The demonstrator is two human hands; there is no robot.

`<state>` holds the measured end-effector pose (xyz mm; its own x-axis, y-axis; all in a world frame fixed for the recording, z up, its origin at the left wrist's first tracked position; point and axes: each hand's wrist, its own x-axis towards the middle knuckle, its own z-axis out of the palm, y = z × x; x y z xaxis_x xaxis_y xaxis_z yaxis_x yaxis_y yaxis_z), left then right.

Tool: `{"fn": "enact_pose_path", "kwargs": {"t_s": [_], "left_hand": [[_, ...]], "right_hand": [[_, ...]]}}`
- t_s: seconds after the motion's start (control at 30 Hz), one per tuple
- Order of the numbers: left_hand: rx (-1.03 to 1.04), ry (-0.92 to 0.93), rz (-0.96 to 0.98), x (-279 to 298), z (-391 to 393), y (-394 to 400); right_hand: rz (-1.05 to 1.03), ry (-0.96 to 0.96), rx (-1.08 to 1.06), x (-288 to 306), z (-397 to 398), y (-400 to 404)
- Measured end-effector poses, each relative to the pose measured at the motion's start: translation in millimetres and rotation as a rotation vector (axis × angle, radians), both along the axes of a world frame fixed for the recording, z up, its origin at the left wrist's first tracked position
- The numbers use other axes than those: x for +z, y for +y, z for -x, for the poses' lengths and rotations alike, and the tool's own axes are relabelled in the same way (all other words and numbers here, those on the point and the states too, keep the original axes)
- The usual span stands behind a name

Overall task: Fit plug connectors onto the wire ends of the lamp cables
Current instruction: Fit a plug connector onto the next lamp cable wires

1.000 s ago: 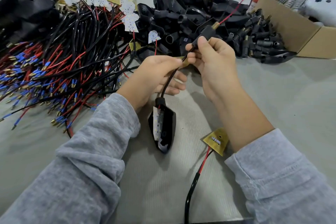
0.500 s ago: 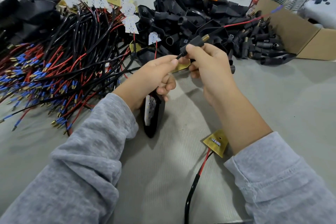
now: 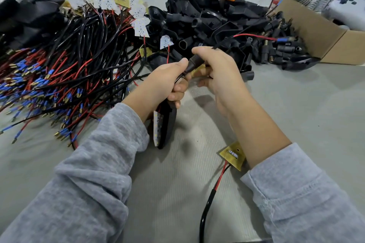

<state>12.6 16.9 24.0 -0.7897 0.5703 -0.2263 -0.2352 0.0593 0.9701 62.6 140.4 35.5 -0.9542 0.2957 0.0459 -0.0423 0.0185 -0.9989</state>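
1. Looks like the fitting step: the right hand [image 3: 219,73] pinches a black plug connector [image 3: 194,63] while the left hand [image 3: 167,83] grips the lamp cable [image 3: 178,77] right behind it, both held above the table [image 3: 296,104].
2. Next move, I'd guess: slide the connector along to the red wire end [image 3: 254,36], which trails toward the cardboard box [image 3: 316,31].
3. Can't tell how far it's seated, fingers cover the joint. The lamp housing [image 3: 166,124] hangs half hidden under the left wrist.
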Motion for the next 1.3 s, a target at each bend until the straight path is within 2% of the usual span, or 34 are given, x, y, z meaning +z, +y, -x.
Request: {"fn": "enact_pose_path", "kwargs": {"t_s": [0.17, 0.4, 0.77, 1.13, 1.3], "left_hand": [[0.008, 0.003, 0.003, -1, -2, 1], [-0.084, -0.016, -0.024, 1, -6, -10], [-0.197, -0.034, 0.017, -1, -5, -12], [-0.19, -0.007, -0.009, -3, -3, -14], [-0.197, -0.049, -0.029, -2, -2, -12]], "right_hand": [[0.052, 0.095, -0.104, -4, 2, 5], [0.391, 0.179, -0.193, -1, 4, 14], [0.646, 0.269, -0.251, -1, 5, 18], [0.671, 0.248, -0.221, -1, 6, 18], [0.678, 0.23, -0.21, -1, 7, 19]]}}
